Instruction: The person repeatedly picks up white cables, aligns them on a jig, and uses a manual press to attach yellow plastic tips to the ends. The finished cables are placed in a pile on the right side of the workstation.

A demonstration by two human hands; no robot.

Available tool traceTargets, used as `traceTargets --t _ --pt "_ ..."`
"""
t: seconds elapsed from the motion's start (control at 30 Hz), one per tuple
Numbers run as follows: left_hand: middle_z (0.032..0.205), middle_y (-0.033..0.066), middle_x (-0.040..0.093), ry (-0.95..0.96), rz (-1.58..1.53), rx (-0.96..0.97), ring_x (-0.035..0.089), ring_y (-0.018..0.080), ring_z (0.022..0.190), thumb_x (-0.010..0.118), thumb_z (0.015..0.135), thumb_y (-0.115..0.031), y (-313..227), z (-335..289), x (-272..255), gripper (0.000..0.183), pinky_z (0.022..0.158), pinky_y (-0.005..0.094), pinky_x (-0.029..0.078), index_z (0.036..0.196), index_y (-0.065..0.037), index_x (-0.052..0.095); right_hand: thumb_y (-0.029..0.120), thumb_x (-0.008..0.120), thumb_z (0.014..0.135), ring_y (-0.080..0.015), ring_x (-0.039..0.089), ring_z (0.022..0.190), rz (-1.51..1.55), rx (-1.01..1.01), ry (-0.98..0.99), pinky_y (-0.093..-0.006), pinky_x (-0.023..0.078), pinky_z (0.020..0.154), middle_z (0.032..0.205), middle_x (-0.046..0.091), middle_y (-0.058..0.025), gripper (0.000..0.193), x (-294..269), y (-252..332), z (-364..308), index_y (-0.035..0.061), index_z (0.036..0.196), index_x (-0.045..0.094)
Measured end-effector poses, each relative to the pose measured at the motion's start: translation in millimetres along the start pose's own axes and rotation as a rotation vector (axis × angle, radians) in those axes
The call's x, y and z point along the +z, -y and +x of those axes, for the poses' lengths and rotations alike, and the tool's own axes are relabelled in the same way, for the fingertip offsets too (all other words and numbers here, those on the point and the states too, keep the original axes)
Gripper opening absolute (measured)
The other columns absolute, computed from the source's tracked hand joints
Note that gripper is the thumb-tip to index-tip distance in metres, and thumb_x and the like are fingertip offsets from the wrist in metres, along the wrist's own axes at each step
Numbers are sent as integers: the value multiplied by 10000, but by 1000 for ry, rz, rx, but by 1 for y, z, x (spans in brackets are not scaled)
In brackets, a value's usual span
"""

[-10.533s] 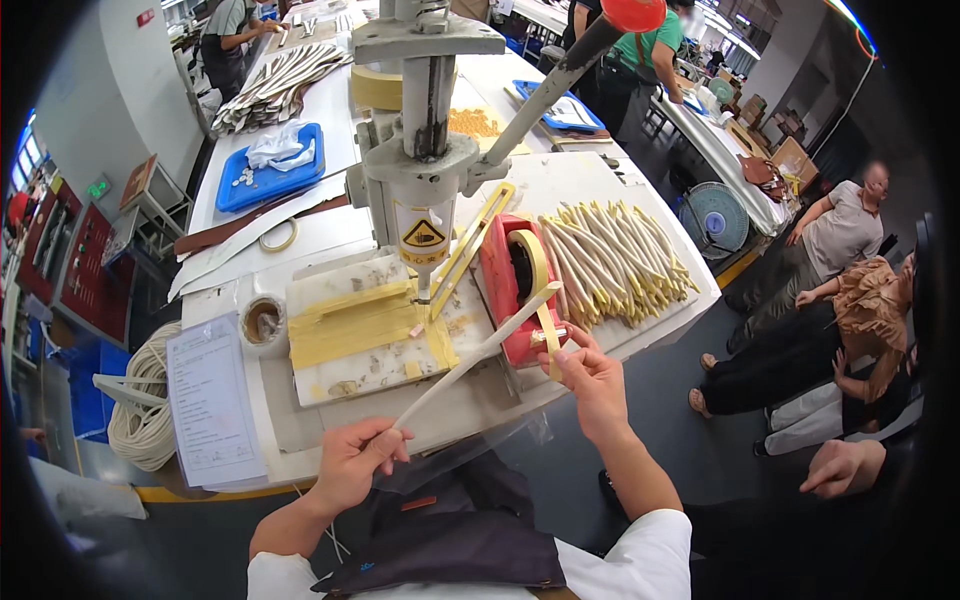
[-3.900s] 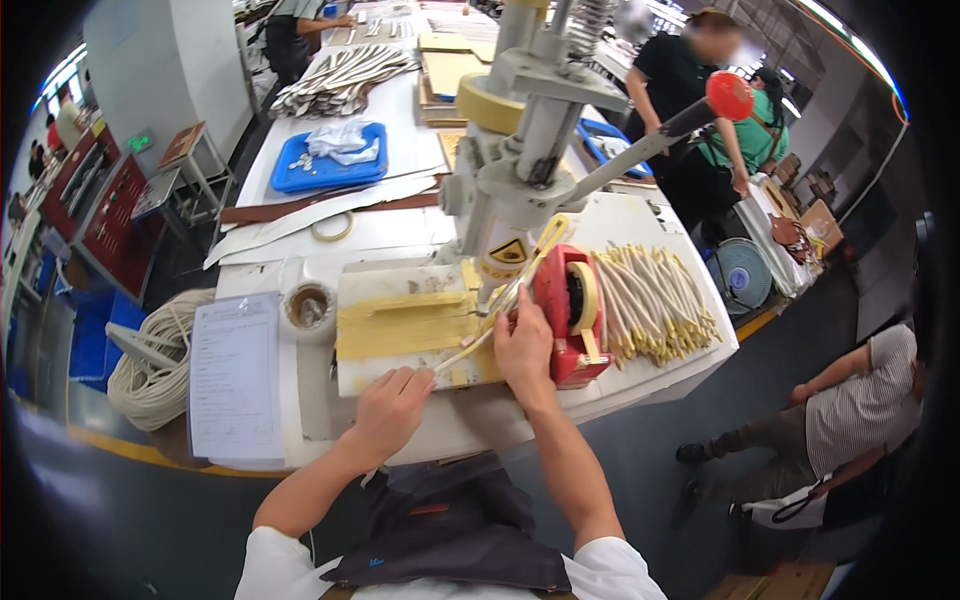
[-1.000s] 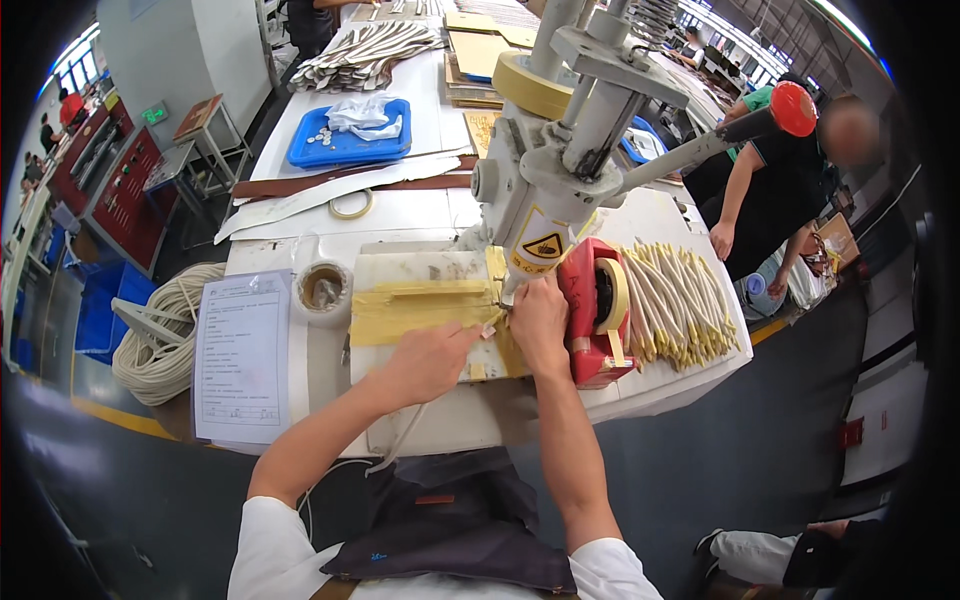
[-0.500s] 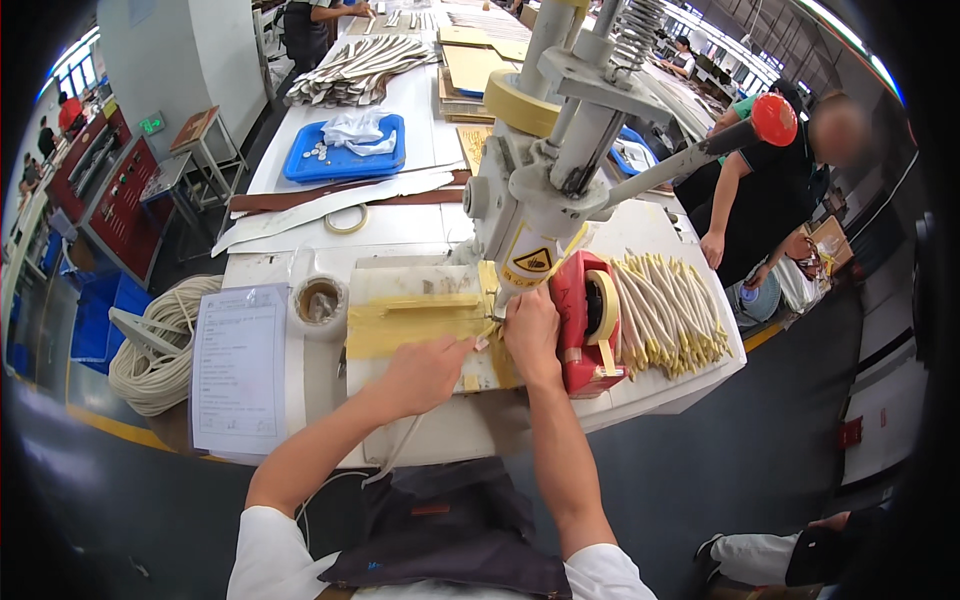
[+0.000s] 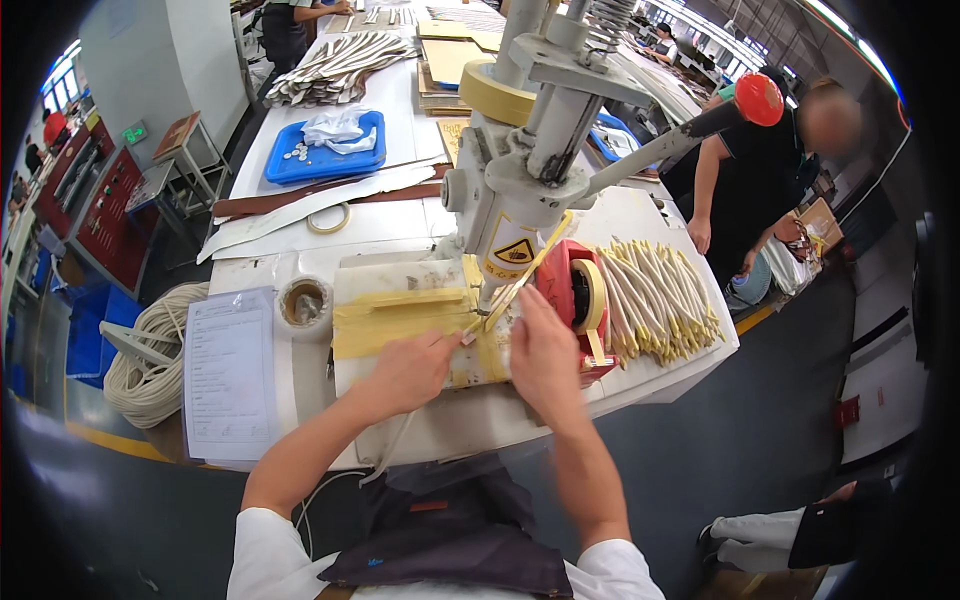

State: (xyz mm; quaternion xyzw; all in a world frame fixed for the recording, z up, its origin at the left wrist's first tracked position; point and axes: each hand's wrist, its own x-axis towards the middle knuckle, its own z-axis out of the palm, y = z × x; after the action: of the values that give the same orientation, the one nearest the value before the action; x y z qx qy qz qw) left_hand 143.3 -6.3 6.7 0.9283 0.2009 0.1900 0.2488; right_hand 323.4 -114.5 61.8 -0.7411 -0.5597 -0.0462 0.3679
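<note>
My left hand (image 5: 408, 372) is closed in a pinch on the end of a white cord (image 5: 468, 338), at the yellow-taped block (image 5: 400, 322) under a grey hand press (image 5: 520, 205). From beneath that hand the cord hangs over the table's front edge. My right hand (image 5: 548, 358) is beside the press tip, just left of a red tape dispenser (image 5: 566, 262). Motion smears its fingers, so whether they hold anything is unclear. The press's lever ends in a red knob (image 5: 758, 98). Right of the dispenser lies a bundle of cut white cords (image 5: 655, 300) with yellow ends.
A coil of white cord (image 5: 155, 365), a printed sheet (image 5: 230, 375) and a tape roll (image 5: 304, 304) are at the left. Farther back are a blue tray (image 5: 275, 170), pale strips (image 5: 345, 70) and another tape ring (image 5: 328, 219). A person in black (image 5: 760, 190) stands at the right.
My right hand has drawn back from under the press tip, toward me and slightly right. My left hand keeps its pinch at the block. The whole view has shifted a little.
</note>
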Motion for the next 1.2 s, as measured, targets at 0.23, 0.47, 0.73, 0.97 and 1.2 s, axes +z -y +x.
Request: traceTargets --t 0.23,0.47,0.73,0.97,1.2 --pt "930 141 651 32 33 8 654 348 784 559 953 -103 -4 3 -2 349 681 464 524 1280 -28 654 224 651 993 -206 647 1124 735 -94 -507 -322 513 947 1304 650 -175 532 -148 21 93 -47 1436 535" --pt "934 125 641 51 54 -4 654 332 785 543 929 -94 -3 0 -4 392 672 459 521 1305 -29 633 340 588 1008 -208 562 699 1142 -131 -266 -359 448 723 785 584 -93 318 -196 77 184 22 1001 599" --pt "905 133 634 61 16 -38 638 340 777 551 946 -86 -5 2 -5 378 672 460 505 1307 -31 649 286 615 973 -178 510 453 1238 -40 -330 -323 431 490 580 541 -29 255 -190 73 188 81 821 619" --pt "898 136 624 83 26 -42 632 347 785 552 956 -87 -6 4 -5 376 684 460 503 1316 -31 647 286 608 960 -193 504 443 1176 -101 -433 -329 426 486 585 523 -38 250 -184 68 189 75 827 597" --pt "899 136 620 81 16 -54 629 345 783 545 961 -95 -7 3 -8 384 685 458 500 1326 -32 644 305 623 936 -186 496 447 1160 -25 -450 -329 422 494 586 518 -29 252 -185 102 174 89 811 586"
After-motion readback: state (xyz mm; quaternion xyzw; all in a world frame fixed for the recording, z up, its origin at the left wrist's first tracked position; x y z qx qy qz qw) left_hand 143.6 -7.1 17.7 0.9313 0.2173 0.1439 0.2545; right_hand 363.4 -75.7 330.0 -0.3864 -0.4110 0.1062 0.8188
